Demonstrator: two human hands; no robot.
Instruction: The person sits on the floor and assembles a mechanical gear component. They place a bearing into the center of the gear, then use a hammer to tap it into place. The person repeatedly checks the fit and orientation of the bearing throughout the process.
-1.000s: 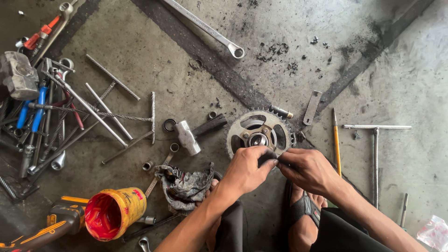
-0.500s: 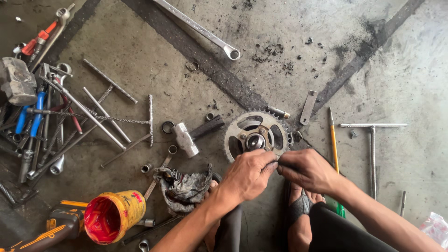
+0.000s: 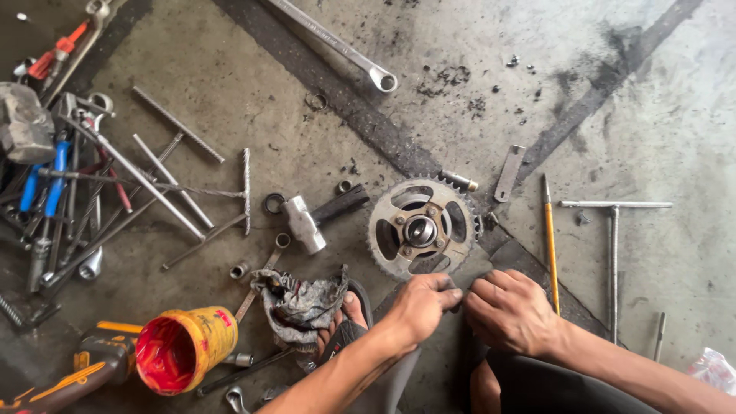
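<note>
Looking down at the concrete floor (image 3: 652, 115), I see both hands meeting just below the sprocket (image 3: 421, 228). The left hand (image 3: 420, 305) has its fingers (image 3: 447, 285) curled tight and pressed together, pinching something small and dark at the sprocket's lower edge. The right hand (image 3: 512, 313) faces it, fingers (image 3: 483, 290) also bent and closed toward the same spot, knuckles nearly touching the left's. What exactly sits between them I cannot make out; the fingertips cover it.

The sprocket lies flat on the floor, a toothed steel ring with large cut-outs and a shiny hub in the centre, resting across a dark strip of rubber. Its bottom teeth are hidden behind the hands.

Just left of it lies a small hammer (image 3: 307, 221), and beside my foot a dirty rag (image 3: 300, 305). A yellow can (image 3: 184, 349) with red inside lies tipped near the lower left. A yellow-handled screwdriver (image 3: 550, 249) and a T-handle wrench (image 3: 613, 230) lie to the right. The pile of tools at the far left is cut off by the frame edge.
</note>
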